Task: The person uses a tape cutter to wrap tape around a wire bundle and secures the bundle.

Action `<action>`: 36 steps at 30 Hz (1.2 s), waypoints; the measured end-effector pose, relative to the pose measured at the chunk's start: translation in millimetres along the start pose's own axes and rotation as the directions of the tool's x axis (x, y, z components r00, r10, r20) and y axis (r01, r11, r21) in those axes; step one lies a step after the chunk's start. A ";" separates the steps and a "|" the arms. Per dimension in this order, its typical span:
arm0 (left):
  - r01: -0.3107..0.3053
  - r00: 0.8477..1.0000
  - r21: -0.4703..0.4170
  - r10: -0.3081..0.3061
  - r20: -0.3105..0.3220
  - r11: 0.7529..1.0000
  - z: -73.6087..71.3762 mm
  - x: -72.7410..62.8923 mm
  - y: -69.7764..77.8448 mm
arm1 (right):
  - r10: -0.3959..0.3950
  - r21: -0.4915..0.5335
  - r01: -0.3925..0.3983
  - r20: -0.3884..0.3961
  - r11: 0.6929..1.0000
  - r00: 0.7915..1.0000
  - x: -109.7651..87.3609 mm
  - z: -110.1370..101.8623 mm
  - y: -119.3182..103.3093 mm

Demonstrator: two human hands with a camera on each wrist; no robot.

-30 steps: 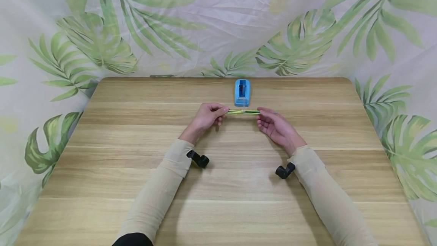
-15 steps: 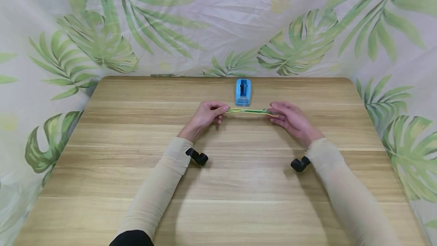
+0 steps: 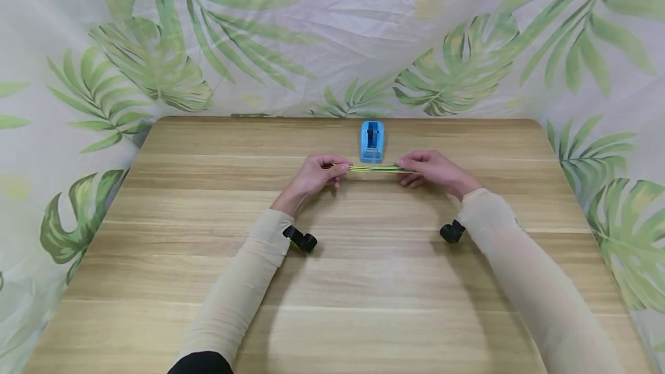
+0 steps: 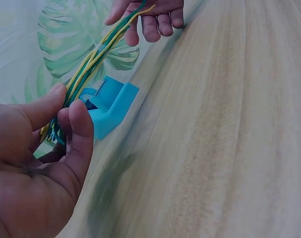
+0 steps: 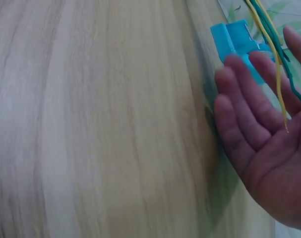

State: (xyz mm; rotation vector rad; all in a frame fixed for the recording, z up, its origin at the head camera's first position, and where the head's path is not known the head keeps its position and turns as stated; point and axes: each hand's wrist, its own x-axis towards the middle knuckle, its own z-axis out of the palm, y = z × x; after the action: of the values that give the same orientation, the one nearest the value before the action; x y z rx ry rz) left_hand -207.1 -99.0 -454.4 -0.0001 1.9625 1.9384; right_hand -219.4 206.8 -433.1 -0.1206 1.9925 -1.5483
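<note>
A bundle of thin yellow and green wires (image 3: 375, 169) stretches between the hands in the head view, in front of a blue tape dispenser (image 3: 372, 142). My left hand (image 3: 317, 176) pinches its left end between thumb and fingers. In the left wrist view, a small pale, shiny patch sits around the middle of the wires (image 4: 93, 59). My right hand (image 3: 430, 169) is at the other end. In the right wrist view, the fingers of my right hand (image 5: 269, 124) are loosely bent and the thumb stands apart, with loose wire ends lying over fingers and palm.
The wooden table (image 3: 363, 281) spreads out in front of both arms. Behind it hangs a leaf-patterned cloth (image 3: 332, 33). A black wrist camera (image 3: 300, 239) is strapped to the left sleeve, another wrist camera (image 3: 452, 232) to the right one.
My right hand first drew rightward off the middle of the wires, then came back left over their end. My left hand keeps its grip and hardly moves.
</note>
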 end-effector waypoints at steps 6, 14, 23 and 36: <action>-0.011 1.000 0.005 0.011 0.001 1.000 -1.0 0.8 -1.8 | 0.018 0.072 -0.021 0.030 0.997 0.999 5.7 5.9 2.0; -0.030 1.000 0.060 0.031 -0.001 0.998 0.0 1.1 -1.3 | 0.010 0.185 -0.007 -0.016 0.983 1.000 6.4 8.9 7.0; -0.020 1.000 0.129 0.020 -0.004 0.991 1.0 2.6 1.6 | -0.035 0.194 0.044 -0.047 0.980 0.998 5.2 11.5 8.2; 0.104 0.994 0.169 -0.110 0.026 0.980 -0.5 5.8 5.4 | -0.094 0.078 0.103 -0.106 0.992 0.990 6.5 13.4 5.4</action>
State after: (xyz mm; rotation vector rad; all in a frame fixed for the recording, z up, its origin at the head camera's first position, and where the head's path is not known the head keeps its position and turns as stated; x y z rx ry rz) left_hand -214.1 -97.7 -450.8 -0.0260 2.0527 1.6901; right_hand -216.3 194.3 -442.4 -0.1095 2.0235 -1.7296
